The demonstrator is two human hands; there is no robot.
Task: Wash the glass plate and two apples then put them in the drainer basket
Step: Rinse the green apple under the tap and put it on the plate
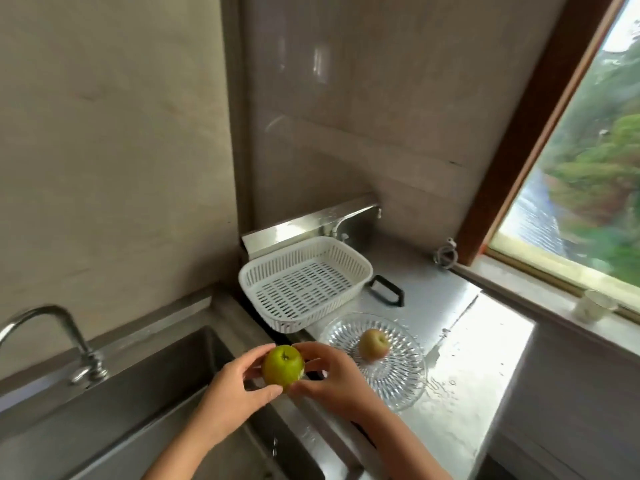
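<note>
A green apple (282, 367) is held between both hands over the right rim of the sink. My left hand (230, 393) grips its left side and my right hand (332, 379) grips its right side. A second, reddish-yellow apple (373, 344) rests on the clear cut-glass plate (398, 382), which lies on the steel counter just right of my hands. The white slotted drainer basket (304, 282) stands empty behind the plate, against the wall.
The steel sink (114, 403) lies at the lower left with its curved tap (59, 327) at the back. Water drops wet the counter (467, 393) right of the plate. A black handle (386, 291) lies beside the basket. A small cup (594, 306) sits on the windowsill.
</note>
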